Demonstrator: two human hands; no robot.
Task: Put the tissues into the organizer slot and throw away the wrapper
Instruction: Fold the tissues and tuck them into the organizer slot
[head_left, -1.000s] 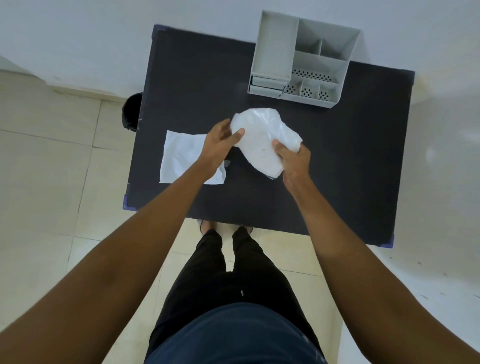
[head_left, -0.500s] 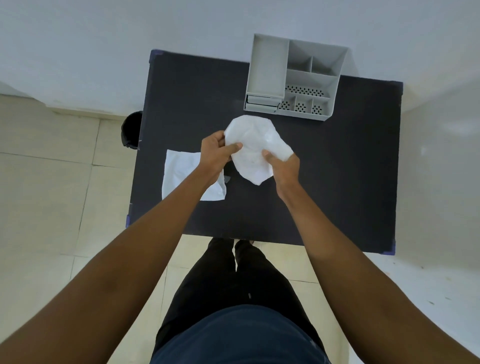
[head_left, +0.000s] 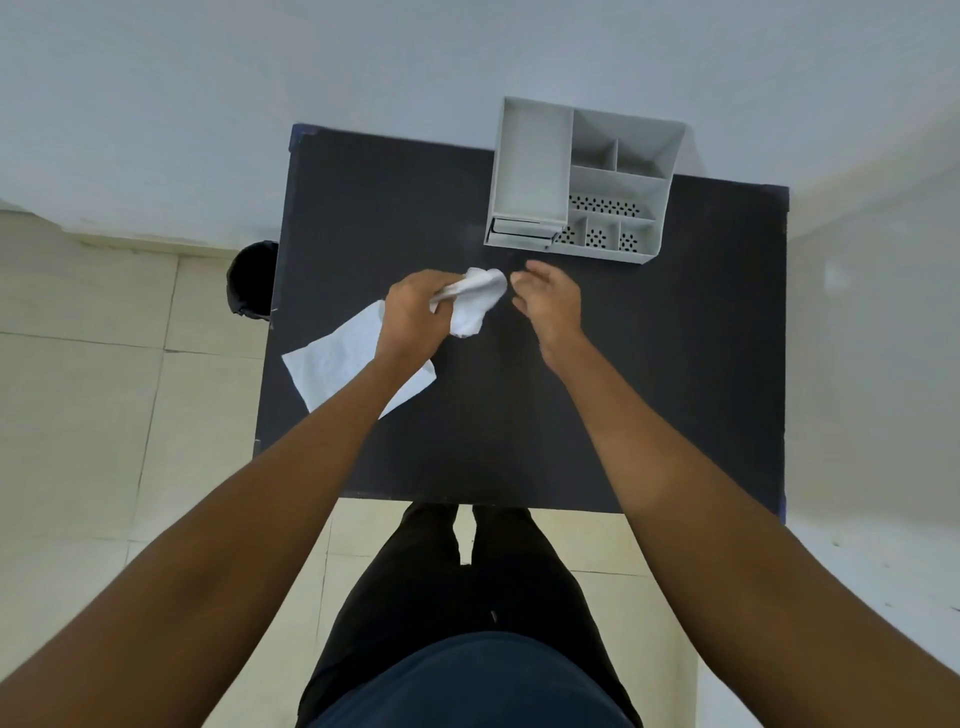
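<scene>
A crumpled white wrapper (head_left: 475, 304) is bunched in the left hand (head_left: 415, 317), the grip closed tight around it, just above the black bench (head_left: 649, 389). The right hand (head_left: 548, 301) is held just beside it at three o'clock, fingers spread and nothing held. The flat white tissues (head_left: 337, 364) are seen lying at eight o'clock from the wrapper, partly under the left forearm. The grey organizer (head_left: 582, 182) is set at one o'clock. A dark bin (head_left: 252, 278) is seen on the floor at nine o'clock, off the bench's edge.

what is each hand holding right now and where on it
The left hand clutches the crumpled white wrapper by its near-left end. The right hand is open and holds nothing.
</scene>
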